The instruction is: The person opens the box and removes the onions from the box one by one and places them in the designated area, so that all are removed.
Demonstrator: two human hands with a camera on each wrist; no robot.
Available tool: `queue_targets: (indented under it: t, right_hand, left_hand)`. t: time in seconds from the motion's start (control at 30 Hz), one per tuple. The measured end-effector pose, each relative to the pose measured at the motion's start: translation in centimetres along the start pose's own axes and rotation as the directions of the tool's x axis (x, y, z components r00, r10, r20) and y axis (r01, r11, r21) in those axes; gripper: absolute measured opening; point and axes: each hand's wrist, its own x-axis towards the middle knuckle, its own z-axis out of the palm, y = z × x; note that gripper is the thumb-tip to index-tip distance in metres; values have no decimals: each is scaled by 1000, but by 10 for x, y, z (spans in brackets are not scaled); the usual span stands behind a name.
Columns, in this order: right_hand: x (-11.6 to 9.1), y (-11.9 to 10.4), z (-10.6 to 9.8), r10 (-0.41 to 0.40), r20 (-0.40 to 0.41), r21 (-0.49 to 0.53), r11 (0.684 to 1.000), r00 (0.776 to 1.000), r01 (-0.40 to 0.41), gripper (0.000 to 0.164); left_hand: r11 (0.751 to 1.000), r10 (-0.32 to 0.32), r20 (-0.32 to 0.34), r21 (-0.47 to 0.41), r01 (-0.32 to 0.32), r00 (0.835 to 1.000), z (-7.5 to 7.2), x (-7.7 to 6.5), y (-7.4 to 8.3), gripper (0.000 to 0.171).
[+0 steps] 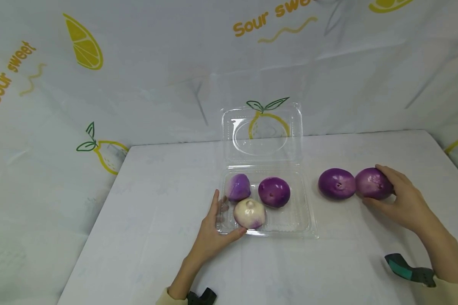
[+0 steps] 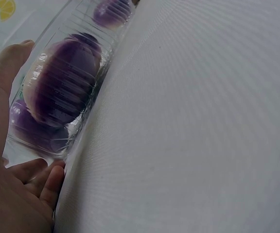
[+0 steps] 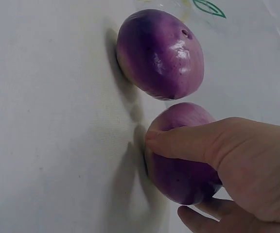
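Observation:
A clear plastic clamshell box [image 1: 290, 222] lies on the table with its lid [image 1: 261, 154] raised at the back. Inside are two purple onions [image 1: 274, 192] [image 1: 238, 187] and a pale one [image 1: 249, 214] with a purple tinge. My left hand [image 1: 213, 239] holds the box's near left corner, thumb along the front edge and fingers at the left side. To the right of the box, my right hand [image 1: 404, 203] grips a purple onion [image 1: 373, 183] between thumb and fingers. Just left of it sits another purple onion [image 1: 336, 184], very close to the gripped one.
The white table [image 1: 145, 203] ends at a back edge against a hanging white cloth [image 1: 156, 76] printed with lemons and lettering. Dark straps [image 1: 408, 269] circle both wrists, below pale sleeves [image 1: 448, 292].

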Motion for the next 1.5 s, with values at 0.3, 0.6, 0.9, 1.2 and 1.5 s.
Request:
queue_targets:
  t: [0.3,0.6,0.9,1.2,1.5]
  right_hand:
    - [-2,0,0,15,15,16,1000,1000,-15,98]
    - [-3,-2,-2,7,-1,24,1000,1000,-7,92]
    - [-3,-3,-1,25,-34,16,1000,999,-24,87]
    - [-2,-8,2,47,-62,4,999,997,-47,87]
    - [-3,-3,1,40,-75,23,999,996,-38,89]
  left_hand:
    - [1000,-1,3,-1,1,1000,0,-1,0,123]
    - [1000,-2,2,3,2,1000,0,0,0,123]
    - [1000,2,-2,5,-2,1000,0,0,-1,122]
    - [1000,2,-2,10,-2,1000,0,0,0,122]
    - [1000,0,1,7,0,1000,0,0,1,122]
